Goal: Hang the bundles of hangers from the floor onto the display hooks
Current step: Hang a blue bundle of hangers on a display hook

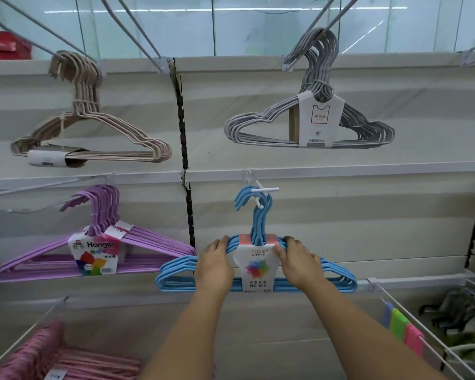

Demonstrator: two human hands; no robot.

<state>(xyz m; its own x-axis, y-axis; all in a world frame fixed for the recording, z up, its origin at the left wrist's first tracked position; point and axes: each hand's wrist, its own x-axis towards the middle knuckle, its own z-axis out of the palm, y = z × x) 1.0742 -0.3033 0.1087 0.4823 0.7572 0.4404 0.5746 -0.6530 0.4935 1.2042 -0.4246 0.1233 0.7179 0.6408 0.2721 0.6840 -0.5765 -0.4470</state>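
A bundle of blue hangers with a white card label hangs in the middle of the wall. Its hook ends sit over a white display hook. My left hand grips the bundle's left shoulder. My right hand grips the right shoulder, thumb against the label's edge. Both arms reach up from the bottom of the view.
A purple hanger bundle hangs to the left, a beige bundle upper left, a grey bundle upper right. Pink hangers lie lower left. Long white prongs with coloured clips stick out lower right.
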